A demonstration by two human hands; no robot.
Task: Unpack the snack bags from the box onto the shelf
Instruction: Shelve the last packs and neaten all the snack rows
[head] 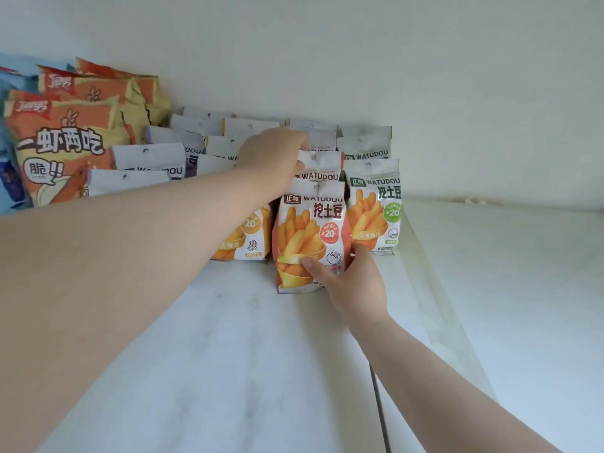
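We see the right hand (351, 282) gripping the red-trimmed snack bag (310, 237) low down, fingers (310, 264) curled on its front, upright on the shelf (228, 338). The left hand (271, 155) pinches the top of the bag behind (322, 166).

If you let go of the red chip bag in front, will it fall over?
Probably it stays up: the red chip bag stands upright against a row behind. It looks puffy and light, so a nudge could tip it. The right hand steadies its base.

On the white shelf (228, 322), the right hand (353, 282) grips the front red fries bag (310, 233); the left hand (274, 155), at twelve o'clock, pinches its top.
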